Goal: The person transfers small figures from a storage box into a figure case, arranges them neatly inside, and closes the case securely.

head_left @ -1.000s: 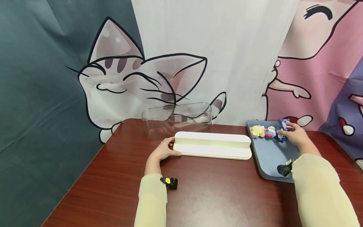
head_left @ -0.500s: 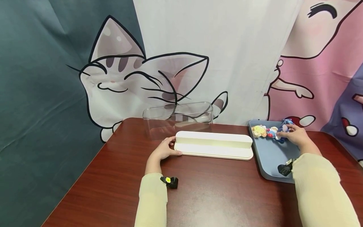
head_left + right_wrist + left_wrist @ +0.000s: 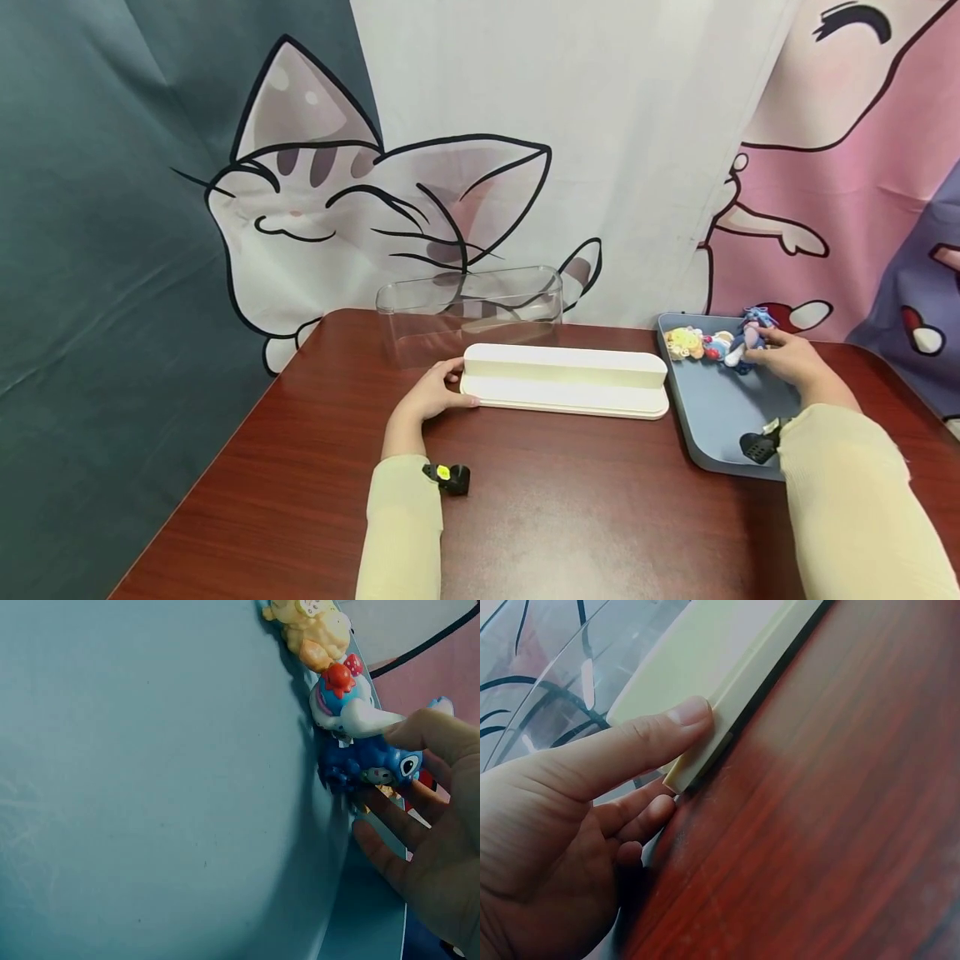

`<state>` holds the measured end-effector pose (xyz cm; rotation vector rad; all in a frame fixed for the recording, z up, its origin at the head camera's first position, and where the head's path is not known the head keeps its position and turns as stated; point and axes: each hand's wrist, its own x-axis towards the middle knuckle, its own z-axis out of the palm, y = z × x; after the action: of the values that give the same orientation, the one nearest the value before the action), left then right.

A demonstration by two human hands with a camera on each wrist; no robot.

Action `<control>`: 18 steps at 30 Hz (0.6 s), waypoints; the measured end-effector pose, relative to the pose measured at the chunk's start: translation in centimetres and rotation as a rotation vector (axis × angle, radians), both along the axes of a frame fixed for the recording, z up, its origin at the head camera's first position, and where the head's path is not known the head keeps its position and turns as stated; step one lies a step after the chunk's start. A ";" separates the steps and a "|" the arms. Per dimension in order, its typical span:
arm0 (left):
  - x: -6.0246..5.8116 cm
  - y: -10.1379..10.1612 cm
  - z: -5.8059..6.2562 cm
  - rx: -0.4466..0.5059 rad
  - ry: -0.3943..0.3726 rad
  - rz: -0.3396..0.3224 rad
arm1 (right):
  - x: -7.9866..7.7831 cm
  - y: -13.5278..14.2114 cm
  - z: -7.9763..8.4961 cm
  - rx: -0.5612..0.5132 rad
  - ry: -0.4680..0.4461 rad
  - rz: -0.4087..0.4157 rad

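Observation:
My left hand (image 3: 431, 396) pinches the left end of a long cream-white stepped base (image 3: 562, 383) on the table. In the left wrist view its thumb (image 3: 660, 735) lies over the base's edge, with the other fingers curled below and behind. At the tray's far right corner, my right hand (image 3: 791, 362) holds a blue figurine (image 3: 752, 329) between thumb and fingers. In the right wrist view, the blue figurine (image 3: 364, 761) shows a large black-and-white eye, and the thumb lies on a white part beside it. A blue-and-white figurine with a red top (image 3: 341, 690) adjoins it.
A grey-blue tray (image 3: 731, 429) stands on the right of the brown table (image 3: 540, 508). Yellow figurines (image 3: 684, 342) lie along its far side. Behind the base stands a clear plastic cover (image 3: 472, 304), close to the printed cat curtain (image 3: 637, 167).
The blue figurine has risen slightly in my right hand and turned, showing more of its lighter side. My left hand stays at the base's end.

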<state>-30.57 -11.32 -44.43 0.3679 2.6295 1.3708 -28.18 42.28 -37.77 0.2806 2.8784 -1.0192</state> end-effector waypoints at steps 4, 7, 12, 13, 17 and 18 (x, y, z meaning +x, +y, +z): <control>-0.1 0.0 -0.1 0.000 0.003 -0.003 | 0.0 0.0 -0.2 -0.028 0.030 -0.015; -0.1 0.0 -0.1 -0.001 0.005 -0.004 | -0.1 -0.3 -0.4 -0.029 0.057 -0.044; -0.1 0.0 -0.1 0.001 0.004 -0.005 | 0.0 -0.7 -0.5 -0.007 0.091 -0.072; -0.1 0.0 -0.1 0.001 0.004 -0.006 | 0.0 -0.7 -0.5 -0.010 0.095 -0.073; -0.2 0.0 -0.1 0.006 0.008 -0.002 | 0.1 -0.7 -0.7 -0.034 0.122 -0.091; -0.1 0.0 -0.1 0.004 0.010 -0.003 | 0.2 -0.8 -0.7 -0.043 0.131 -0.099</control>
<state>-30.72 -11.29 -44.49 0.3797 2.6337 1.3777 -28.03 41.53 -38.45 0.3709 2.9808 -1.1562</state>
